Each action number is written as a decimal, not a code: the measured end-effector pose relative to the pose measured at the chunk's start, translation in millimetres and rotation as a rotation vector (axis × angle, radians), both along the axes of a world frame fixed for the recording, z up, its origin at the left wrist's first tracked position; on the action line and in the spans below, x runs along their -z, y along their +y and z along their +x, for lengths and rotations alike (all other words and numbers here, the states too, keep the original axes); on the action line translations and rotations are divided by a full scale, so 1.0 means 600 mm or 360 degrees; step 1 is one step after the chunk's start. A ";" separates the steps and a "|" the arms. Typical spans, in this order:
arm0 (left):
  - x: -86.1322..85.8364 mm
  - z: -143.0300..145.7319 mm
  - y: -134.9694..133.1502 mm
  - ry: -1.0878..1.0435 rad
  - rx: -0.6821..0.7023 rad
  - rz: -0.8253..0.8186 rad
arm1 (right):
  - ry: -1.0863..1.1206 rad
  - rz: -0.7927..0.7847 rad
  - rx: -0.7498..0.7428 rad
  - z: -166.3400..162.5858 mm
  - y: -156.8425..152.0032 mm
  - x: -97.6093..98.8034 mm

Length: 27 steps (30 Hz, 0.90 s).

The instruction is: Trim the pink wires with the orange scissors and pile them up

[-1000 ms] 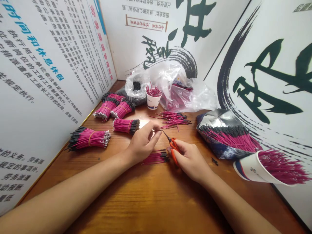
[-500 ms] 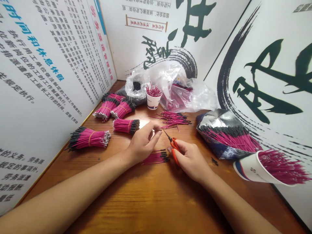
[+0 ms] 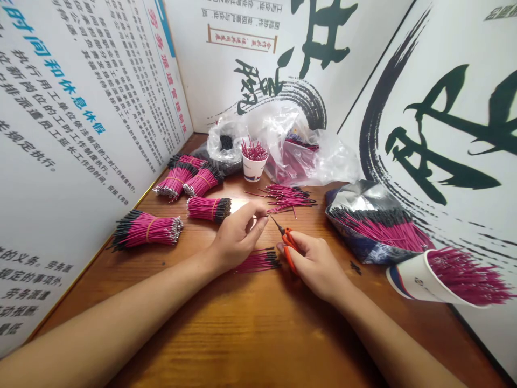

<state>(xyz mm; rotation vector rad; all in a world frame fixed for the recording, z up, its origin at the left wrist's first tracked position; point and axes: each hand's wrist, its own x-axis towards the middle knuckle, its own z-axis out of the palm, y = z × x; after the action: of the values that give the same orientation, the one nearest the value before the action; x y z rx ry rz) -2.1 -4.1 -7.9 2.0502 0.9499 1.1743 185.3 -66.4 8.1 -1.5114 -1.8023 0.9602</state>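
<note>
My left hand rests on the wooden table with thumb and fingers pinched together on something too thin to make out. My right hand grips small orange-handled snips, their tip pointing up-left toward the left fingertips. A small loose pile of pink wires with black ends lies between and just under the two hands. Another loose heap of pink wires lies just beyond the fingertips.
Several rubber-banded pink wire bundles lie at the left. A paper cup of wires and clear plastic bags stand at the back. A silver bag of wires and a tipped cup lie right. Printed white panels wall in the table.
</note>
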 end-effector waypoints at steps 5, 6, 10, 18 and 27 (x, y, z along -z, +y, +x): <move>-0.002 0.001 -0.001 -0.0003 0.0008 0.0002 | -0.0047 0.0031 -0.0011 0.000 0.001 -0.001; -0.002 0.001 -0.001 -0.0008 0.0013 0.0007 | -0.0047 0.0030 -0.0013 0.000 0.000 -0.002; -0.005 0.001 -0.002 0.0007 0.0014 0.0009 | -0.0014 -0.0001 -0.0007 0.000 -0.001 -0.001; -0.010 0.001 -0.003 0.0023 0.0023 0.0065 | -0.0051 0.0009 -0.0003 0.000 0.000 -0.003; -0.013 0.001 -0.002 0.0036 0.0036 0.0123 | -0.0019 -0.0009 -0.0013 0.001 0.000 -0.001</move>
<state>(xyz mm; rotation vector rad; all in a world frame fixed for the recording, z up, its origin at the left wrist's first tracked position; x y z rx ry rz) -1.5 -5.3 -0.4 2.1336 0.9030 1.1952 186.0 -66.6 8.6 -1.5173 -1.8168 0.9628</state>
